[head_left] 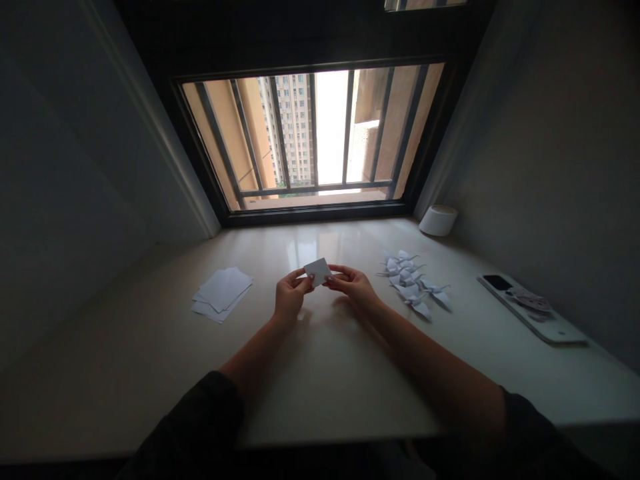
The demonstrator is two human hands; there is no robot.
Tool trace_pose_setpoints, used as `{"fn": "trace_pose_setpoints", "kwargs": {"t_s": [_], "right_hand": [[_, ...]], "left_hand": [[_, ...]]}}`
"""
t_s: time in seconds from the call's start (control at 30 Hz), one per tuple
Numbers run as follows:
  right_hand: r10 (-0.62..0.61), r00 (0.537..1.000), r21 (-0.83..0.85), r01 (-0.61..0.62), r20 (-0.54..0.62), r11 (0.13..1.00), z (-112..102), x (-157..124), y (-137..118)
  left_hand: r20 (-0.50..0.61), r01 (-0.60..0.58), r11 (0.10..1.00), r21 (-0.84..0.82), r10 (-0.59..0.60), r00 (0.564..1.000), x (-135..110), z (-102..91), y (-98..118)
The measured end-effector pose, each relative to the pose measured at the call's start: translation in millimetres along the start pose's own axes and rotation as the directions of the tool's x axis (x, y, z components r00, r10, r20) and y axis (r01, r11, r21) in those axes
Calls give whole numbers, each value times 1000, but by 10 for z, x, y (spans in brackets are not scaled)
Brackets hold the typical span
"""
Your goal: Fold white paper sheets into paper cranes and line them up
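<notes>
Both of my hands hold one small folded piece of white paper (319,270) just above the pale window ledge (320,373). My left hand (291,295) pinches its left edge, fingers closed. My right hand (352,285) pinches its right edge, fingers closed too. A loose stack of white paper sheets (223,293) lies to the left of my left hand. To the right of my right hand lies a cluster of several folded white paper cranes (413,283).
A barred window (313,137) stands at the back of the ledge. A white round container (439,220) sits at the back right. A white tray-like board with a dark phone (497,283) and crumpled paper lies at the far right, near the wall.
</notes>
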State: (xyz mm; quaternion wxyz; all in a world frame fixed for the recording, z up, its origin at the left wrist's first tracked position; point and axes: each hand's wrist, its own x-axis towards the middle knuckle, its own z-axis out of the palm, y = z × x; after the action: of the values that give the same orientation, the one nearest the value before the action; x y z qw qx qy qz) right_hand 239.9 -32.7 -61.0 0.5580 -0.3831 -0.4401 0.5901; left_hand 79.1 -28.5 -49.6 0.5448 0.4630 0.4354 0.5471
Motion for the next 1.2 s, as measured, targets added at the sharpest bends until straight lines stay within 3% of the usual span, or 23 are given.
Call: {"fn": "trace_pose_setpoints", "kwargs": {"t_s": [0.13, 0.3, 0.37, 0.43, 0.5, 0.6, 0.73, 1.0, 1.2], "right_hand": [[-91, 994, -107, 97, 58, 990, -13, -5, -8], [-199, 975, -150, 212, 99, 966, 12, -26, -11], [-218, 962, -167, 246, 167, 955, 34, -45, -18], [-193, 951, -204, 244, 240, 948, 48, -62, -22], [-155, 951, -240, 221, 266, 945, 51, -71, -22], [-136, 969, -266, 189, 208, 945, 34, -73, -20], [-148, 979, -222, 177, 143, 959, 17, -77, -39], [-167, 984, -184, 175, 56, 967, 52, -92, -78], [-137, 987, -100, 146, 90, 984, 67, -109, -124]], "left_hand": [[66, -153, 960, 234, 141, 988, 8, -51, 9], [206, -344, 692, 635, 278, 938, -29, -108, 96], [261, -391, 607, 692, 295, 919, -47, -110, 130], [280, -409, 580, 705, 304, 911, -57, -105, 148], [241, -384, 616, 688, 306, 921, -57, -97, 146], [168, -326, 761, 562, 281, 945, -41, -86, 122], [189, -288, 889, 356, 233, 954, -30, -66, 125], [194, -307, 885, 350, 253, 948, -46, -55, 227], [222, -352, 855, 381, 285, 932, -27, -88, 190]]}}
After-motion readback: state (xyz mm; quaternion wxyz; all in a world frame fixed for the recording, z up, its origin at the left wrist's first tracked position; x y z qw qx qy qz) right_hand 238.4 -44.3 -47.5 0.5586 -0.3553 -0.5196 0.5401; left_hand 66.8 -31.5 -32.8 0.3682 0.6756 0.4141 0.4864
